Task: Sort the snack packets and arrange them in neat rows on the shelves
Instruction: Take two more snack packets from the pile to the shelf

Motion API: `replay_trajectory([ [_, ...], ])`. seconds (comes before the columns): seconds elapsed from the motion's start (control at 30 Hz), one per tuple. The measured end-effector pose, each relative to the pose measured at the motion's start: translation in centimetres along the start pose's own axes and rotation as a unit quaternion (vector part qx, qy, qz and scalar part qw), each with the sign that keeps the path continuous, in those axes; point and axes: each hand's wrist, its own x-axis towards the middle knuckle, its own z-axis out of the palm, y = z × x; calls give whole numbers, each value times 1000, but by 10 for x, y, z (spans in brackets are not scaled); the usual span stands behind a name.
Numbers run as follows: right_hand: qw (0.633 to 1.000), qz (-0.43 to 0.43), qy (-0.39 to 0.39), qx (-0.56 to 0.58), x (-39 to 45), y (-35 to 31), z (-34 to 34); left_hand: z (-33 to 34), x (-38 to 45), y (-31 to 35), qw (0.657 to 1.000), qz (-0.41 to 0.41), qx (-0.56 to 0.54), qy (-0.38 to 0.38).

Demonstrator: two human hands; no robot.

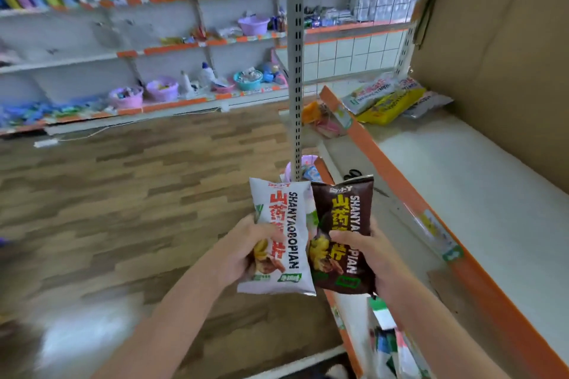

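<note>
My left hand (246, 251) grips a white snack packet (284, 224) with red lettering, held upright in front of me. Beside it, my right hand (368, 251) grips a dark brown snack packet (345, 215) of the same brand, its edge touching the white one. Both packets hang over the floor just left of the white shelf (480, 194) with its orange front strip. At the far end of that shelf lies a loose pile of packets, a yellow one (391, 106) on top of white ones.
A grey slotted upright post (296, 71) rises just behind the packets. Across the wooden floor (138, 194) a long wall shelf carries purple baskets (160, 90), bottles and tubes. More packets sit on a lower shelf by my right forearm (388, 344). A cardboard wall backs the shelf at right.
</note>
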Motion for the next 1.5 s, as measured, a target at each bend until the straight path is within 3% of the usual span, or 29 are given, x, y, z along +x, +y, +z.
replay_trajectory([
  [0.13,999,-16,-29,-3,44,-27,0,5,36,35,999,33,-14,19],
  [0.4,999,-41,16,-4,79,-74,-49,50,111,61,998,26,52,-2],
  [0.63,980,-64,183,48,99,-85,-106,90,193,78,971,8,218,-98],
  [0.77,966,-83,226,95,111,-97,-132,115,244,96,941,17,284,-184],
  [0.87,947,-104,275,128,131,-112,-149,137,288,118,928,59,298,-216],
  [1.1,911,-100,398,51,193,-139,-173,191,380,174,887,182,361,-225],
  [1.2,882,-104,456,62,214,-147,-180,220,410,190,845,257,407,-233],
  [1.3,854,-105,507,59,230,-155,-185,241,438,194,776,325,478,-252],
  [1.37,847,-104,519,44,237,-159,-189,245,454,187,705,366,546,-265],
  [1.43,854,-74,515,20,239,-164,-190,242,462,177,611,419,622,-253],
  [1.5,862,-23,507,-17,242,-165,-192,234,465,171,547,475,643,-248],
])
